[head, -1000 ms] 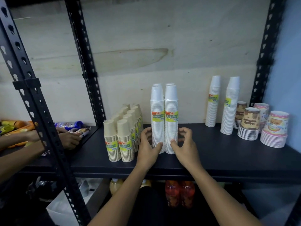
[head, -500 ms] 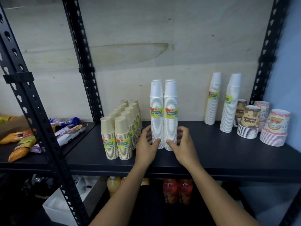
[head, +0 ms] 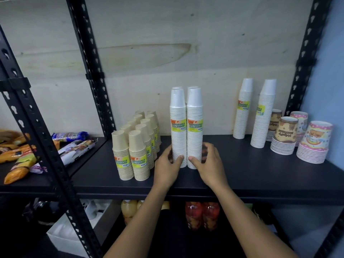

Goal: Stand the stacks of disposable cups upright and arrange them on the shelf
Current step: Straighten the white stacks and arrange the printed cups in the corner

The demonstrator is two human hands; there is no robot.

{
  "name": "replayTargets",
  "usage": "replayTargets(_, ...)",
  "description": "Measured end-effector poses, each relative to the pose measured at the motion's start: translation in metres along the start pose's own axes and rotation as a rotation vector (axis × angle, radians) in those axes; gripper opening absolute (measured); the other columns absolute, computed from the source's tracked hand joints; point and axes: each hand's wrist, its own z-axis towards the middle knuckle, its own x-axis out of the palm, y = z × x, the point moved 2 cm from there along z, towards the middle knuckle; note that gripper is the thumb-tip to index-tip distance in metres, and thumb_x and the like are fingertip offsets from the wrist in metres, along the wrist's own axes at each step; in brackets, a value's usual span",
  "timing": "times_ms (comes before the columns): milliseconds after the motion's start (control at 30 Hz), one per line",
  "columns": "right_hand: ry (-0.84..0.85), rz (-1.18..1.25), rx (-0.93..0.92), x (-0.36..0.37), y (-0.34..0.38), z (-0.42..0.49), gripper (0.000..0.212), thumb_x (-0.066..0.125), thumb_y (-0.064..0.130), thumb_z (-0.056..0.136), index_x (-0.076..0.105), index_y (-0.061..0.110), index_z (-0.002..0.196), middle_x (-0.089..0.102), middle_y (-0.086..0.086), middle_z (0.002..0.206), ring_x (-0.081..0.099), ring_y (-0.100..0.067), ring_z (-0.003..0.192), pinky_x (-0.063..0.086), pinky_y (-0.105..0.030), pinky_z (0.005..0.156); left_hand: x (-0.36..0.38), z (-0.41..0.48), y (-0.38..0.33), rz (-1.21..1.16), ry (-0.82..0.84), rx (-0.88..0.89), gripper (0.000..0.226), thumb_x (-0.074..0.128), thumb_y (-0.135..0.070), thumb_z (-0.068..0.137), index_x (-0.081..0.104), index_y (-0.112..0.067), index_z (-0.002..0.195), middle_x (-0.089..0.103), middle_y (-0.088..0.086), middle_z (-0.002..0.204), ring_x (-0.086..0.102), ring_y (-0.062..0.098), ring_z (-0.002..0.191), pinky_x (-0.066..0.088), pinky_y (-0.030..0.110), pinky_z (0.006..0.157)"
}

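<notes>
Two tall white cup stacks stand upright side by side on the black shelf (head: 251, 175), with two more right behind them. My left hand (head: 167, 165) grips the base of the left white stack (head: 178, 138). My right hand (head: 208, 162) grips the base of the right white stack (head: 194, 138). Just to the left, several short beige cup stacks (head: 138, 146) stand in two rows. Two more white stacks (head: 242, 112) (head: 263, 116) stand upright at the back right.
Short stacks of patterned cups, brown (head: 284, 138) and pink (head: 314, 144), fill the shelf's right end by a black upright (head: 305, 58). Snack packets (head: 20, 161) lie on the neighbouring shelf at left. Bottles (head: 202, 215) stand on the shelf below.
Both hands have closed in on the bases of the two front white stacks and pressed them together. Another person's arms at the left shelf are gone from view.
</notes>
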Motion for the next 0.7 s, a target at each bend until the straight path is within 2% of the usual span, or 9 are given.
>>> replayTargets(167, 0.027, -0.042, 0.012, 0.0001, 0.0000, -0.0008, 0.066, 0.080, 0.041, 0.084, 0.044, 0.025, 0.137, 0.052, 0.002, 0.126, 0.062, -0.014, 0.105, 0.058, -0.041, 0.086, -0.0005, -0.0003, -0.0002, 0.011, -0.002, -0.011, 0.061, 0.075, -0.032, 0.091, 0.051, -0.030, 0.147, 0.066, -0.014, 0.134, 0.062, -0.003, 0.117, 0.052, 0.026, 0.102)
replayTargets(300, 0.032, -0.055, 0.014, 0.0009, 0.0018, 0.0009, 0.065, 0.080, 0.039, 0.085, 0.044, 0.023, 0.138, 0.055, 0.002, 0.129, 0.061, -0.016, 0.110, 0.057, -0.043, 0.089, -0.0002, 0.0010, 0.0013, 0.017, -0.004, -0.030, 0.058, 0.074, -0.030, 0.093, 0.051, -0.029, 0.146, 0.065, -0.012, 0.137, 0.061, 0.005, 0.123, 0.051, 0.038, 0.108)
replayTargets(433, 0.029, -0.058, 0.016, 0.0016, 0.0014, 0.0011, 0.066, 0.080, 0.040, 0.085, 0.044, 0.025, 0.138, 0.056, 0.003, 0.131, 0.061, -0.015, 0.111, 0.057, -0.043, 0.089, 0.0002, 0.0016, 0.0013, 0.017, -0.002, -0.054, 0.059, 0.073, -0.031, 0.093, 0.048, -0.027, 0.146, 0.062, -0.009, 0.142, 0.059, 0.009, 0.127, 0.050, 0.044, 0.110)
replayTargets(700, 0.039, -0.070, 0.015, 0.0033, -0.0016, 0.0032, 0.065, 0.080, 0.043, 0.084, 0.046, 0.024, 0.137, 0.057, 0.002, 0.126, 0.062, -0.013, 0.103, 0.056, -0.035, 0.084, -0.0005, 0.0023, 0.0044, -0.011, -0.009, -0.061, 0.059, 0.074, -0.032, 0.092, 0.048, -0.032, 0.144, 0.064, -0.016, 0.137, 0.060, 0.000, 0.122, 0.050, 0.040, 0.110)
